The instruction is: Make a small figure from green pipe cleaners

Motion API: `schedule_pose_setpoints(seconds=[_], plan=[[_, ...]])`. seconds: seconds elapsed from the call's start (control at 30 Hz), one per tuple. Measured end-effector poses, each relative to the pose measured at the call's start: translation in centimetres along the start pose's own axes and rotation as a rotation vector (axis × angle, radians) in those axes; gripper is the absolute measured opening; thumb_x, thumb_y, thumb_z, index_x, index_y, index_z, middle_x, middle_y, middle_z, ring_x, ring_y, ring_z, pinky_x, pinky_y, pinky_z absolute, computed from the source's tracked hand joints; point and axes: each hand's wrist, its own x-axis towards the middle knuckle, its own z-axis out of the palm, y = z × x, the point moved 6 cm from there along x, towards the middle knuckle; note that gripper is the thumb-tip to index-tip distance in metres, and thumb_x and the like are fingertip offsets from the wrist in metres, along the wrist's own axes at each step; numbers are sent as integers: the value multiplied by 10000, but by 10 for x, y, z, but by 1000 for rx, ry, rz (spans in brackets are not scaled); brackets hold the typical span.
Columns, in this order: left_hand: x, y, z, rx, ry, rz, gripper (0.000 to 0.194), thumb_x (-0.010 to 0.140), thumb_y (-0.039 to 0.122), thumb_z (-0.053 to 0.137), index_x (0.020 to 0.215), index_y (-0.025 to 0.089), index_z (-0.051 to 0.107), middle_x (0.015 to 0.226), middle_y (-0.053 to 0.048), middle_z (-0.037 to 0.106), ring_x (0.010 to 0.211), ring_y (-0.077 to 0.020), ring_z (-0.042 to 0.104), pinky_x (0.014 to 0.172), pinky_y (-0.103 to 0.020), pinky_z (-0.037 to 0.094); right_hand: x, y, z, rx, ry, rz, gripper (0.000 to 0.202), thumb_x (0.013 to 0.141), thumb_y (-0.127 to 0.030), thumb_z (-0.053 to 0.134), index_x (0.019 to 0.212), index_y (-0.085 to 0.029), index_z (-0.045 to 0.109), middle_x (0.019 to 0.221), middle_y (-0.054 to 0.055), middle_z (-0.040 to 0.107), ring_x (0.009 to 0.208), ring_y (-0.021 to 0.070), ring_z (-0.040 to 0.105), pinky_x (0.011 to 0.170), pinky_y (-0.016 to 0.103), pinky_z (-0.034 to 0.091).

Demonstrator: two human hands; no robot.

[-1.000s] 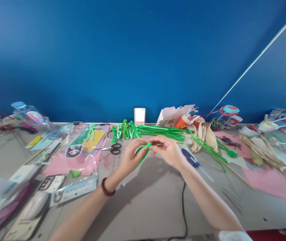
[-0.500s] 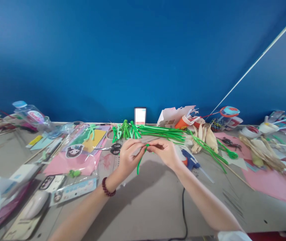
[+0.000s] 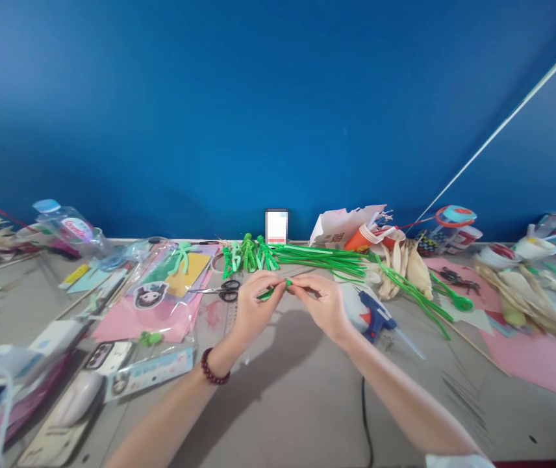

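Both hands meet above the middle of the table. My left hand pinches a short green fuzzy stem, whose other part shows between its thumb and fingers. On the same piece, the fingertips of my right hand are closed from the other side. Just behind the hands lies a bundle of green pipe cleaners. Several twisted green figures stand left of that bundle. Black-handled scissors are left of my left hand, and a blue glue gun lies right of my right hand.
Pink paper and plastic packets, a white mouse and a clear bottle are at the left. Orange cups, dried husks and pink sheets fill the right. A black cable runs toward the front edge.
The green stem's tail, which hung below my left hand, now lies up between its thumb and fingers. The whole view has shifted slightly, so things appear farther right.
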Motion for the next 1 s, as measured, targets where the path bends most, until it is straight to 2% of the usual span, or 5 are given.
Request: schedule_pose_setpoints(seconds=[0.13, 0.3, 0.63, 0.87, 1.0], plan=[[2, -16, 6, -257, -83, -272, 139, 763, 294, 645, 721, 166, 680, 737, -44, 654, 712, -155, 593, 658, -274, 469, 6, 11, 3, 209, -108, 179, 145, 739, -292, 671, 844, -199, 708, 810, 39, 700, 662, 155, 649, 627, 287, 557], [0, -23, 15, -524, -135, -489, 190, 683, 353, 713, 711, 165, 701, 737, -40, 679, 724, -171, 616, 712, -313, 504, 9, 11, 5, 277, -207, 226, 213, 723, -315, 686, 906, -210, 711, 887, 42, 679, 631, 121, 604, 608, 272, 534], [-3, -23, 17, -467, -131, -492, 232, 717, 386, 681, 797, 171, 646, 774, -25, 653, 720, -132, 593, 680, -257, 489, 9, 16, 1, 204, -182, 219, 193, 711, -346, 695, 822, -191, 672, 798, 23, 631, 636, 113, 558, 583, 245, 481], [0, -22, 16, -337, -160, -336, 204, 687, 337, 717, 776, 163, 661, 834, -61, 658, 786, -162, 604, 721, -283, 494, 10, 19, -2, 279, -102, 274, 204, 709, -335, 692, 791, -182, 586, 723, -6, 603, 627, 113, 577, 607, 251, 486], [-1, -29, 17, -381, -148, -420, 210, 691, 332, 710, 800, 158, 667, 797, -56, 669, 734, -157, 617, 690, -285, 505, 9, 22, -2, 284, -65, 276, 246, 678, -349, 713, 777, -183, 561, 732, 7, 609, 684, 143, 611, 669, 281, 507]])
